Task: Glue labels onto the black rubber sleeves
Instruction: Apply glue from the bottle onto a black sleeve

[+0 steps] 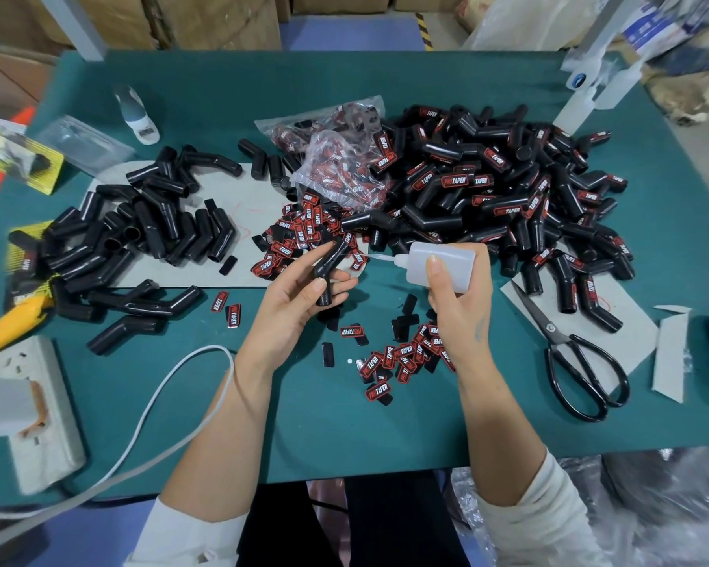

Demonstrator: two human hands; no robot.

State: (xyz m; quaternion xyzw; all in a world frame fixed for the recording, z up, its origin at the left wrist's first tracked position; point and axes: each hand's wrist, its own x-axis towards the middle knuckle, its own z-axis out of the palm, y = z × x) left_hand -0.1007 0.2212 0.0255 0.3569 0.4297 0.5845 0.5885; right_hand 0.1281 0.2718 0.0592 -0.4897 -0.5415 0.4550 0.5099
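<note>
My left hand (299, 298) grips a bent black rubber sleeve (327, 272) above the green table. My right hand (463, 296) holds a white glue bottle (443, 261) on its side, its thin nozzle pointing left toward the sleeve's upper end. Red-and-black labels lie loose in a pile (303, 235) just beyond my hands and in a second scatter (402, 358) below my right hand. A heap of plain sleeves (140, 231) lies at the left. A bigger heap of labelled sleeves (504, 190) lies at the right.
Black scissors (569, 354) lie to the right of my right hand. A clear bag of labels (336, 157) sits at the table's middle. A power strip (37, 411) with a white cable (160, 399) and a yellow knife (5, 325) are at the left.
</note>
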